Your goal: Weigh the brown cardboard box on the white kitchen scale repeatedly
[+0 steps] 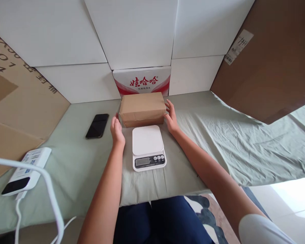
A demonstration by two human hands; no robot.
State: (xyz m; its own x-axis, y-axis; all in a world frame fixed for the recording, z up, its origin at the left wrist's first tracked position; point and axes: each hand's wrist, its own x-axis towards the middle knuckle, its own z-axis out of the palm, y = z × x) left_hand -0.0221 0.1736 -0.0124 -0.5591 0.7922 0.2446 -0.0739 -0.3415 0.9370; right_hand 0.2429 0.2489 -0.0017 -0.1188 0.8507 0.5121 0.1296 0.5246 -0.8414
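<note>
A closed brown cardboard box rests on the green cloth, behind a white kitchen scale. My left hand is beside the box's left end, fingers stretched forward; whether it touches the cardboard I cannot tell. At the right end, my right hand has its fingers apart, and its thumb is at the box's front corner. Nothing lies on the scale's platform. The scale's display looks blank, with several round buttons to its right.
A black phone lies left of my left hand. Farther left are a white power bank and a white cable. A red-and-white carton stands behind the box. Large cardboard sheets flank the cloth-covered table.
</note>
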